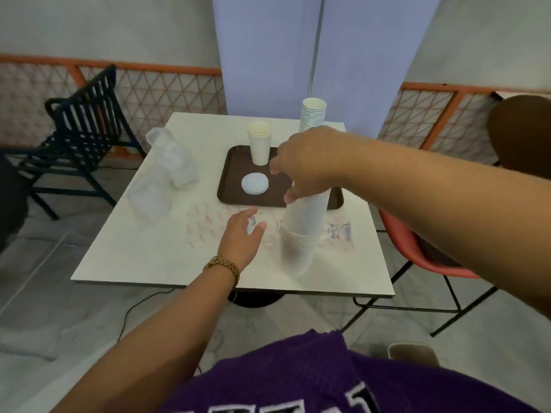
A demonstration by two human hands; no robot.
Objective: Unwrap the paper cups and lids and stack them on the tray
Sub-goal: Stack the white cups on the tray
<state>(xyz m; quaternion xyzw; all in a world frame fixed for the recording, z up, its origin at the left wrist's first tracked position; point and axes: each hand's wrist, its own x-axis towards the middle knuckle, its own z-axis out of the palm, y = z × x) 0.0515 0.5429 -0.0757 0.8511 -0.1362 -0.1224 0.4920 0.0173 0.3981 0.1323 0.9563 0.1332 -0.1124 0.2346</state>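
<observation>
Black slatted chair [80, 135] stands at far left, off the white counter [167, 248]. On the counter's left part lie crumpled clear plastic bags [167, 171], contents not discernible. Left hand [241, 236], gold watch [222, 265] at the wrist, rests on a flattened clear wrapper [205, 225] with red print; fingers are loosely extended, grasping nothing that can be made out. The print is unreadable. Brown tray [235, 162] sits centre-rear, carrying a short stack of white paper cups [260, 146], upright, and a small pile of white lids [254, 183] just in front of it. Right hand [310, 165] grips the top of a tall inverted cup stack [301, 231], tilted, its base on the counter near the tray's front edge. A wrapper label [340, 232] beside it carries blue writing, illegible. A second tall cup stack [313, 114] stands behind the hand.
</observation>
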